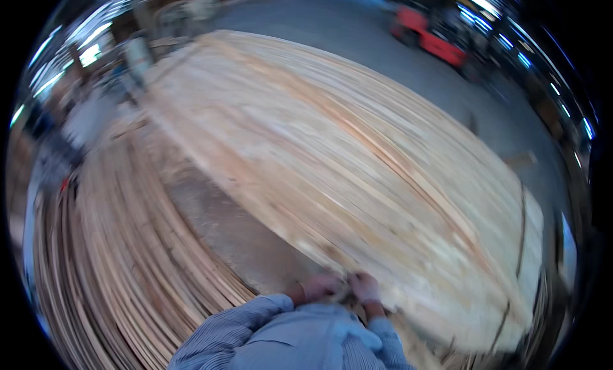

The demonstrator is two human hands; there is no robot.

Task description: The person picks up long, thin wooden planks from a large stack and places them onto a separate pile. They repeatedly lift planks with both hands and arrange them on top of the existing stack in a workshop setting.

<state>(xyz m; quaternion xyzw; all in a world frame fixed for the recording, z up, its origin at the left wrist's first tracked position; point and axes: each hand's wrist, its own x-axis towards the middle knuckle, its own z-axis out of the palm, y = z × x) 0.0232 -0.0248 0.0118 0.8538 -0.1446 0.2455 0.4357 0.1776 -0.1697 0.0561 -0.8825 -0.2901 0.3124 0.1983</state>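
Observation:
My left hand [321,286] and my right hand [364,286] are close together in front of my waist, at the near edge of a wide stack of pale wooden boards [306,153]. Both hands look curled closed. Motion blur hides the fingers, and I cannot make out what they hold, if anything. Long boards in the stack run from the far left toward the near right. One reddish-brown strip of wood [389,159] lies lengthwise along its top.
Long, thin, darker wooden strips [147,242] lie bundled on my left. A dusty brown floor [236,236] shows between them and the stack. Beyond the stack, a red forklift-like vehicle [434,41] stands on the grey floor at the far right. Blurred equipment [137,57] is at the far left.

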